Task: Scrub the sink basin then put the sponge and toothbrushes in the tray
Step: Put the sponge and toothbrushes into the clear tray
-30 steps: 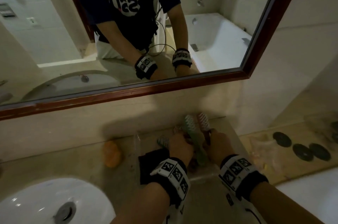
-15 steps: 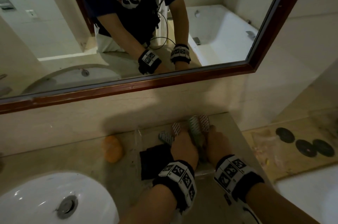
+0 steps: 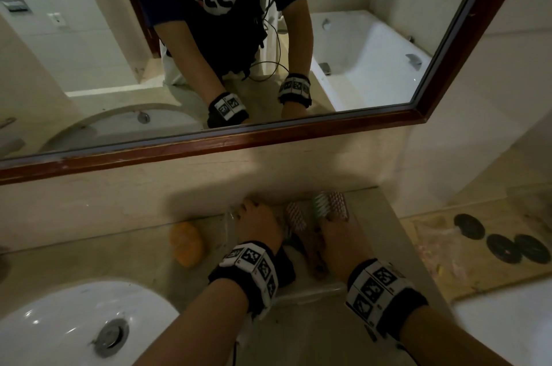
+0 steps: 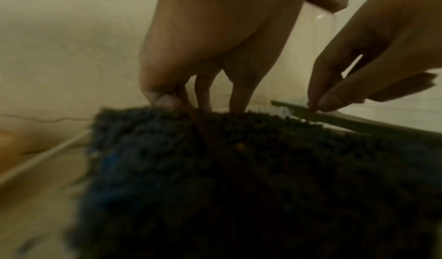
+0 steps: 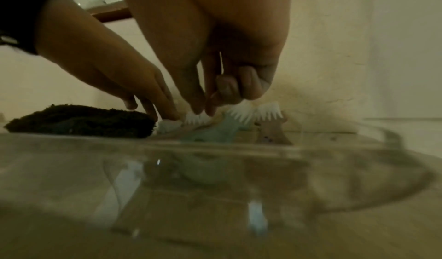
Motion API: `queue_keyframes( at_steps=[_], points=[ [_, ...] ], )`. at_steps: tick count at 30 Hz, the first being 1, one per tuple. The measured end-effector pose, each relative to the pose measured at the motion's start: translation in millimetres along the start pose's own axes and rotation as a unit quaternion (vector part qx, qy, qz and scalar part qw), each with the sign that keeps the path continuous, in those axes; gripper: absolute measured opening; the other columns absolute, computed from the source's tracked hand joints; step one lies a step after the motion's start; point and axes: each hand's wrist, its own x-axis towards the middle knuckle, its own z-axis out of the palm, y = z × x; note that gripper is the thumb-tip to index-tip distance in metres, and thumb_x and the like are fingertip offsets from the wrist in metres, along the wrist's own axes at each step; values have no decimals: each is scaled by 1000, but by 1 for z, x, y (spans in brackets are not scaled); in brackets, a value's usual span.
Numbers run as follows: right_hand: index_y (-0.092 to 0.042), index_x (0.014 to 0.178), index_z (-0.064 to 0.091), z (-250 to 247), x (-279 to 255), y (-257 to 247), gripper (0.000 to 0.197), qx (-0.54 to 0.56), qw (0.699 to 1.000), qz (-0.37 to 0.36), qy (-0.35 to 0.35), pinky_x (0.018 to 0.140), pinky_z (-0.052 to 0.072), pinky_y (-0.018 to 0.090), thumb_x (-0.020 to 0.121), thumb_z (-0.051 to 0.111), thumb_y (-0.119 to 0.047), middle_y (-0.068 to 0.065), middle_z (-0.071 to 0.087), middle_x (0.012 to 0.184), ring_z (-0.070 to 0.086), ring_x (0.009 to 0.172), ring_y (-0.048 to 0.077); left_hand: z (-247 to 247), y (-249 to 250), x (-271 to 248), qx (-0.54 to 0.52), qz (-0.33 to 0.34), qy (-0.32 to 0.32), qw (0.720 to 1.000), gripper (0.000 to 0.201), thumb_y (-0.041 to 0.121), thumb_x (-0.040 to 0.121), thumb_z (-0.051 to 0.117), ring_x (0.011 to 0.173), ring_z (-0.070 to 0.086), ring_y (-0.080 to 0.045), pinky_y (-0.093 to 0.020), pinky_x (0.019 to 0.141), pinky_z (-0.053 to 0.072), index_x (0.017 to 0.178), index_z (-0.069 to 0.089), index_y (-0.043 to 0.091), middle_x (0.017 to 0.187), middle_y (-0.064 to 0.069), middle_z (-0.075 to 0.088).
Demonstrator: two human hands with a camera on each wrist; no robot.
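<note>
Several toothbrushes [image 3: 321, 205] lie side by side in the clear tray [image 3: 313, 291], bristle heads toward the wall. A dark sponge [image 4: 239, 168] lies in the tray's left part, under my left wrist. My left hand [image 3: 249, 211] reaches down past the sponge's far edge, its straight fingers [image 5: 165, 112] touching a toothbrush head. My right hand [image 3: 328, 234] is over the brushes and pinches the green toothbrush [image 4: 358, 123] by its neck. In the right wrist view the bristles [image 5: 239, 115] point up behind the tray wall [image 5: 215, 159].
An orange object [image 3: 186, 243] lies on the counter left of the tray. The white sink basin [image 3: 74, 320] with its drain is at the lower left. A mirror frame [image 3: 268, 132] runs along the wall behind. A mat with dark discs [image 3: 504, 249] lies at the right.
The toothbrushes have come down into the tray. My left hand has slid left off the brushes toward the tray's far left corner. My right hand stays on the brushes.
</note>
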Motion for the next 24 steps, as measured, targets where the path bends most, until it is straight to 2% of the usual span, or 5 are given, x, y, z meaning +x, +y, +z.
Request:
queue_keyframes(
  at_steps=[5, 11, 14, 17, 24],
  points=[
    [-5, 98, 64, 16, 12, -7, 33, 37, 997, 34, -58, 78, 48, 34, 94, 48, -33, 15, 68, 108, 64, 99, 31, 2, -2, 5, 70, 2, -36, 997, 36, 22, 95, 44, 128, 39, -38, -45, 110, 31, 123, 56, 2, 142, -20, 34],
    [0, 98, 64, 13, 10, -7, 36, 57, 995, 53, -55, 82, 50, 35, 95, 46, -31, 17, 68, 106, 64, 100, 31, 12, -3, 13, 13, 2, -62, 998, 34, 24, 91, 51, 123, 49, -35, -46, 109, 37, 120, 59, 8, 132, -16, 48],
    [0, 103, 63, 12, 9, -7, 30, 70, 994, 64, -48, 84, 50, 35, 94, 47, -24, 18, 66, 110, 63, 102, 31, 18, -2, 14, 28, -3, -82, 996, 44, 32, 87, 59, 127, 45, -33, -46, 111, 35, 126, 55, 14, 136, -14, 46],
    [-1, 110, 62, 14, 8, -9, 28, 71, 995, 54, -40, 93, 48, 36, 94, 45, -18, 18, 66, 112, 62, 105, 31, 20, 0, 11, 49, 29, -104, 993, 46, 34, 90, 55, 130, 41, -32, -44, 109, 36, 132, 48, 15, 140, -14, 41],
    [-1, 102, 63, 20, 11, -5, 26, 74, 994, 67, -49, 81, 52, 34, 91, 48, -19, 17, 66, 110, 64, 101, 31, 12, 4, 1, 102, 116, -85, 984, 38, 23, 92, 53, 126, 45, -33, -42, 101, 42, 129, 50, 12, 136, -17, 43]
  ],
)
